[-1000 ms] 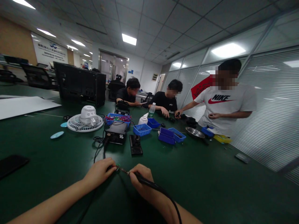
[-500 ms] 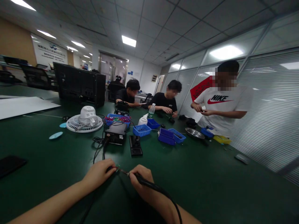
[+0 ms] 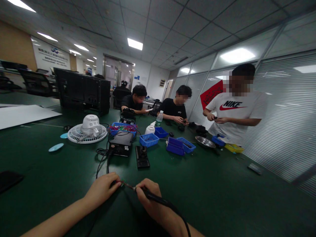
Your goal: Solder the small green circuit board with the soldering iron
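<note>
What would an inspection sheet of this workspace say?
Surface: green tabletop, carrying assorted items.
Work items: small green part and soldering iron, tip close to the part; contact unclear.
Clutter: white slotted part, blue tray, metal bowl, bottle.
Hands: left hand pinches the small green part; right hand grips the soldering iron pen-style.
Cables: black cord along the right forearm; looped cables beside a black box.
Surroundings: black monitor, people across the table, blinds.
</note>
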Demonstrator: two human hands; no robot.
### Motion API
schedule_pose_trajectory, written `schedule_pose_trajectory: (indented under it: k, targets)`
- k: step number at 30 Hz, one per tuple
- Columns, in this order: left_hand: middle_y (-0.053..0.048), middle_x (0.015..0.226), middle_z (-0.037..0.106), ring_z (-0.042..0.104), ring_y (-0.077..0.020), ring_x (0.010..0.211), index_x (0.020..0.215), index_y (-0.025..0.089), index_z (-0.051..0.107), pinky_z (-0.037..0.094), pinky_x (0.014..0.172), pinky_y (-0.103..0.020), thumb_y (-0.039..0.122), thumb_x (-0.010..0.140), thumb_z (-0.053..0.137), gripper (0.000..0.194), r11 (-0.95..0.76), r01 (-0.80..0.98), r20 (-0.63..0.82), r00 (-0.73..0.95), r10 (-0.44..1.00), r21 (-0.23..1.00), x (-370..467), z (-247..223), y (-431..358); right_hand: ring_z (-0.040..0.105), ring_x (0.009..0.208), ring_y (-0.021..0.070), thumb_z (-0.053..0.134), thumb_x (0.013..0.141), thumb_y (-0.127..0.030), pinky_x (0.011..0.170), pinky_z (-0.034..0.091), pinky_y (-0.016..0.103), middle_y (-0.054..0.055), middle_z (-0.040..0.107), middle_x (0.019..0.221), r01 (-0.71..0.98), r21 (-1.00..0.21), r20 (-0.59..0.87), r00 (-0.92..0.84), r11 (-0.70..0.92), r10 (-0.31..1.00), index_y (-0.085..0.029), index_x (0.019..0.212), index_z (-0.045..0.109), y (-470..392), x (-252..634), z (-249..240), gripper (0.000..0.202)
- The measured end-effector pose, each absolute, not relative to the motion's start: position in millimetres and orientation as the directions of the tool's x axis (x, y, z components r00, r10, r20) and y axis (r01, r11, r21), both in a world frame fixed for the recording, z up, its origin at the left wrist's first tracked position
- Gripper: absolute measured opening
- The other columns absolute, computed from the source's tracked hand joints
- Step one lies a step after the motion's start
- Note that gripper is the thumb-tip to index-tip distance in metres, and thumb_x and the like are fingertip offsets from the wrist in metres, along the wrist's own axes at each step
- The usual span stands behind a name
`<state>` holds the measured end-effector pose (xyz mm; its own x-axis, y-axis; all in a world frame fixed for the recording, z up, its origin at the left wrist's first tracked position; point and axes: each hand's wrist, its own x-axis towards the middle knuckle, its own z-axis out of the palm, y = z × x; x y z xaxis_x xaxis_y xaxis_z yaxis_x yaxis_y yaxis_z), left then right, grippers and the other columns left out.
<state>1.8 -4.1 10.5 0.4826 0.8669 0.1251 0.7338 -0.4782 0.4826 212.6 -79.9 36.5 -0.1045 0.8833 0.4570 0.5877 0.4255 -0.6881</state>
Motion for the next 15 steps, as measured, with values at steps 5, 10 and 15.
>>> schedule_pose_trajectory:
  k: [5,10,15]
  targets:
    - [0.0,0.084,0.067,0.061,-0.0178,0.082,0.079,0.023,0.06,0.041,0.073,-0.026,0.031,0.086,0.047,0.018,-0.473,0.735,0.118,0.482,0.869,0.486,0,9,-5,0.06,0.064,0.0136,0.057,0.08,-0.014,0.062,0.043,0.022,0.0,0.065,0.066,0.595,-0.705,0.438,-0.065,0.387,0.897,-0.019,0.067,0.065,-80,214,35,0.016]
    - [0.0,0.087,0.067,0.062,-0.0178,0.084,0.081,0.024,0.061,0.042,0.074,-0.026,0.031,0.088,0.045,0.019,-0.491,0.718,0.127,0.499,0.857,0.494,-2,2,-2,0.06,0.064,0.013,0.058,0.08,-0.014,0.063,0.044,0.021,0.0,0.065,0.067,0.576,-0.718,0.422,-0.085,0.39,0.903,-0.019,0.068,0.066,-81,212,40,0.015]
    - [0.0,0.085,0.067,0.062,-0.0177,0.082,0.08,0.024,0.061,0.042,0.074,-0.026,0.032,0.088,0.046,0.018,-0.499,0.712,0.125,0.509,0.851,0.494,-3,-1,0,0.061,0.065,0.013,0.059,0.079,-0.012,0.063,0.045,0.021,0.0,0.065,0.068,0.588,-0.718,0.413,-0.071,0.373,0.908,-0.019,0.068,0.066,-83,211,42,0.014]
